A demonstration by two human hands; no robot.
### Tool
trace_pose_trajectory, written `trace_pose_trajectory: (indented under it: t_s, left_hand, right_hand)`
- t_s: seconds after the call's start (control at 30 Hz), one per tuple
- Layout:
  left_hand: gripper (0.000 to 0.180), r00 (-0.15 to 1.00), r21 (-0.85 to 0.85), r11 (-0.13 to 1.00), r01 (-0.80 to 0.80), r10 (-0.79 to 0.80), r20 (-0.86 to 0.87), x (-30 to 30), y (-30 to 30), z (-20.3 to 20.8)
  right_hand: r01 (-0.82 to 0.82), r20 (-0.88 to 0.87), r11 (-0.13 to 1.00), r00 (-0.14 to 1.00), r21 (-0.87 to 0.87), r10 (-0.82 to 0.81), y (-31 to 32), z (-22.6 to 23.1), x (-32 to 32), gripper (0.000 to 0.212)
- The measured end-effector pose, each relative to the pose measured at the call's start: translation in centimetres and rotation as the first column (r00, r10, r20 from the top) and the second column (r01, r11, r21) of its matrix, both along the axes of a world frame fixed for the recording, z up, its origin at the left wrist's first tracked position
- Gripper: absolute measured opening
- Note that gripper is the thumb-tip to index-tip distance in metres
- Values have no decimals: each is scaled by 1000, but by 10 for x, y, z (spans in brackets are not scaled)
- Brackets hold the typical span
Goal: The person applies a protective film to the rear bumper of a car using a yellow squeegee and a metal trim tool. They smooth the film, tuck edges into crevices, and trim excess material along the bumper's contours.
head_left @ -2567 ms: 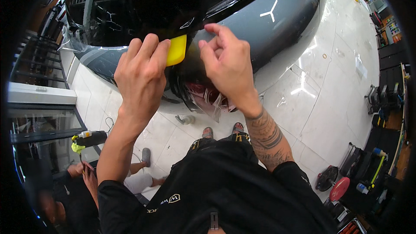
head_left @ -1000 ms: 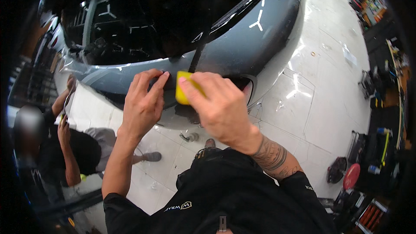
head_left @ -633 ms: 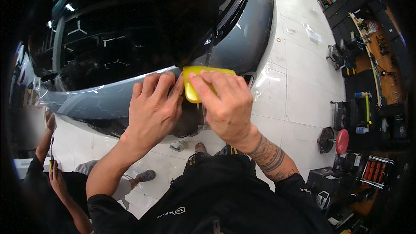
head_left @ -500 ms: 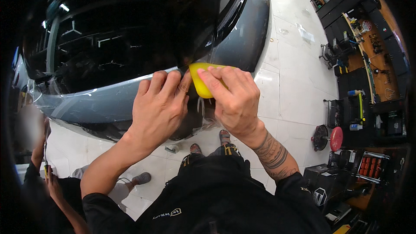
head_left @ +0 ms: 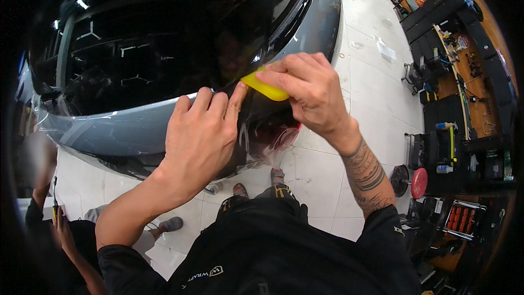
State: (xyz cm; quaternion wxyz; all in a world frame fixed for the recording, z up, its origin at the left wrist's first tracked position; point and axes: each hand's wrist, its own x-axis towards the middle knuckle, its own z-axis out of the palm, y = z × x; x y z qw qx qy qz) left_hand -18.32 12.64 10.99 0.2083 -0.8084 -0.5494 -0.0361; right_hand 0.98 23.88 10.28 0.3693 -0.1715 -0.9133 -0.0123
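Note:
My right hand (head_left: 311, 94) grips a yellow squeegee (head_left: 264, 86) and presses its edge against the rear corner of a grey car (head_left: 114, 128), just below the dark rear glass (head_left: 164, 38). My left hand (head_left: 199, 136) lies flat on the car body beside it, fingers spread, its index fingertip touching the squeegee's left end. Clear film (head_left: 256, 150) hangs wrinkled over the red tail light (head_left: 278, 131) under both hands.
White tiled floor (head_left: 365, 71) runs along the car's right side. Black tool cabinets and shelves (head_left: 458, 38) stand at the far right, with a red round stool (head_left: 417, 182) nearby. Another person (head_left: 60, 235) crouches at the lower left beside the car.
Both hands have slid rightward along the car's edge with the squeegee. My view has moved closer to the rear glass. The left hand has gone from gripping near the squeegee to lying flat.

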Motion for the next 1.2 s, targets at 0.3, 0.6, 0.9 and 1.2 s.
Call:
trace_pose_trajectory:
  t_s: [0.3,0.6,0.9,1.2]
  left_hand:
    - [64,984,-62,997,51,-40,173,-11,-4,-14]
    - [69,978,-238,964,-117,154,140,9,2,1]
    - [71,961,-287,925,-248,273,51,26,11,7]
    - [79,927,-331,869,-368,371,-55,45,11,14]
  right_hand:
    - [52,-83,989,995,-139,-64,26,-4,52,42]
    - [16,-41,982,999,-189,-24,28,-33,62,39]
    - [10,-12,985,1000,-170,-12,41,-45,57,30]
    - [-25,-115,985,993,-170,5,43,-59,49,32]
